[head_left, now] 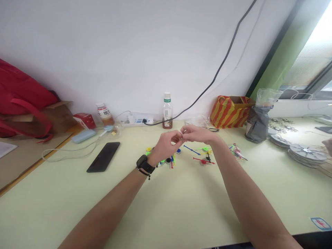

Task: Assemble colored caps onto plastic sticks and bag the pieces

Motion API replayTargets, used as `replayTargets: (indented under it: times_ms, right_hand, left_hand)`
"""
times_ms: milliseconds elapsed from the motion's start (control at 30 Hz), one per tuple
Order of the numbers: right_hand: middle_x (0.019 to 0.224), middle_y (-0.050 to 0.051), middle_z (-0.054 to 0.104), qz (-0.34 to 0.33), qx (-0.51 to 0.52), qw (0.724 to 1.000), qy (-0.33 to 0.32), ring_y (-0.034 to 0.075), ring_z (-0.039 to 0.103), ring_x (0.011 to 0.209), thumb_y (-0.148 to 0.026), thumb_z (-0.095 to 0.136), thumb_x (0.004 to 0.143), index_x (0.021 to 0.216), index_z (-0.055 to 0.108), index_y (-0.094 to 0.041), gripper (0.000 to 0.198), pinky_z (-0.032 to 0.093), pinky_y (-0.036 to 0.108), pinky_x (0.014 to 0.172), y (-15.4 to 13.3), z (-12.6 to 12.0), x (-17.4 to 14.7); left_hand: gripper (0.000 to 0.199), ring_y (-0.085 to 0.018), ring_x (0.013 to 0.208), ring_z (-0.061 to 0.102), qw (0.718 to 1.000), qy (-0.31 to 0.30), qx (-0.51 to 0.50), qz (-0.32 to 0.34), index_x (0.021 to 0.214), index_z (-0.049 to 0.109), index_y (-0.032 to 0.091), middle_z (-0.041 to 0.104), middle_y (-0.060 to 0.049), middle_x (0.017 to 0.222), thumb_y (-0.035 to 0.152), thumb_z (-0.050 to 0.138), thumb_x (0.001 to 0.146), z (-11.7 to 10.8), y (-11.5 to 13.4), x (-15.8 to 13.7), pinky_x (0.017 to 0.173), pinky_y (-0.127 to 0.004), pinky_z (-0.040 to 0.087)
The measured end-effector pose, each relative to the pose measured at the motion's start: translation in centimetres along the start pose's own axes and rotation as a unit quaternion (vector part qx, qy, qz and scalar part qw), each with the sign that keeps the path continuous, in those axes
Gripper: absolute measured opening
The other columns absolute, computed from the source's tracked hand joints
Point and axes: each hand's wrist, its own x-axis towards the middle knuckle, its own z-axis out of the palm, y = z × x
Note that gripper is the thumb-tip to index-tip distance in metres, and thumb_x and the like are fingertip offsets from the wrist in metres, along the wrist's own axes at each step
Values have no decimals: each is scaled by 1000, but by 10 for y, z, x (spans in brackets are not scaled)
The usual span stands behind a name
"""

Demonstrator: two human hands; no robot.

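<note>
My left hand (167,146), with a black watch on its wrist, meets my right hand (196,134) above the table. The fingertips of both are pinched together around a small whitish piece (181,132), mostly hidden by the fingers. Below and behind my left hand lies a cluster of small coloured plastic parts, among them a black round piece (168,160) and a blue round piece (178,151). Beside my right forearm are a blue arrow (191,149), a red arrow spinner (203,161) and a green piece (205,149).
A black phone (103,157) lies on the left. Against the wall stand a drink bottle (167,110), a power strip (141,120) and a striped bag (228,112). To the right are a clear packet of coloured parts (237,152), a grey bag (257,124) and stacked discs (307,154).
</note>
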Motion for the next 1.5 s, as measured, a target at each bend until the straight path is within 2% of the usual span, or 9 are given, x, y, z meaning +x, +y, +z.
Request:
replayTargets:
  times_ms: [133, 233, 467, 600, 800, 967, 1133, 1267, 1500]
  right_hand:
    - [107, 8, 74, 85, -200, 976, 33, 21, 65, 93, -29, 57, 91, 108, 65, -21, 20, 49, 27, 71, 17, 1, 9]
    - [115, 12, 73, 115, -274, 955, 2, 25, 67, 99, -21, 65, 83, 107, 69, -19, 24, 50, 30, 76, 38, 3, 18]
    - [119, 9, 72, 123, -309, 943, -11, 24, 68, 101, -23, 70, 79, 106, 72, -21, 27, 50, 27, 76, 59, -16, 18]
    - [113, 7, 74, 141, -308, 941, -18, 23, 69, 97, -17, 73, 72, 100, 75, -23, 29, 50, 27, 72, 67, -43, -1]
    - [91, 4, 75, 219, -279, 934, -53, 23, 70, 83, -20, 80, 62, 87, 77, -23, 26, 49, 28, 65, 88, -60, -16]
    - [93, 7, 75, 177, -239, 954, -21, 21, 68, 81, -25, 76, 71, 98, 73, -21, 28, 48, 27, 64, 77, -63, -17]
    - [88, 7, 74, 29, -68, 997, -6, 18, 66, 76, -29, 74, 80, 106, 68, -18, 29, 50, 28, 69, 41, -48, -20]
    - [83, 4, 73, -57, 52, 996, -37, 14, 65, 71, -28, 74, 80, 101, 67, -18, 24, 52, 28, 70, 12, -23, -12]
    - [76, 2, 72, -72, 101, 991, -50, 16, 68, 73, -19, 64, 79, 87, 59, -19, 9, 54, 28, 72, 3, -1, 2]
  left_hand:
    - [22, -16, 73, 68, 996, -24, 83, -28, 78, 61, 19, 72, -2, 79, 35, 68, 92, 13, -8, -8, 72, -30, 57]
    - [11, -21, 88, 69, 983, -68, 166, -27, 95, 68, 23, 75, -2, 92, 33, 69, 92, 23, -12, -16, 80, -34, 54]
    - [13, -26, 103, 63, 931, -162, 326, 17, 94, 75, 22, 75, -6, 92, 28, 64, 97, 27, -26, -22, 88, -39, 44]
    - [22, -26, 105, 58, 924, -160, 342, 55, 86, 74, 23, 77, -5, 102, 28, 59, 101, 23, -30, -23, 87, -41, 42]
    - [17, -29, 109, 57, 930, -135, 339, 52, 106, 74, 24, 75, -7, 113, 32, 63, 97, 15, -24, -22, 91, -44, 44]
    - [29, -30, 113, 60, 948, -78, 307, 36, 122, 71, 24, 74, -8, 118, 33, 64, 95, -2, -17, -12, 99, -47, 46]
    - [31, -27, 114, 64, 975, -22, 221, 22, 125, 68, 26, 73, -6, 123, 37, 63, 97, -11, -4, -4, 100, -42, 51]
    - [32, -22, 103, 70, 990, -4, 141, 14, 126, 67, 25, 75, -5, 117, 39, 63, 97, -10, 6, 0, 90, -36, 57]
    - [16, -19, 93, 69, 992, -6, 113, 52, 106, 73, 22, 74, -5, 100, 26, 62, 95, -13, 5, 3, 86, -32, 60]
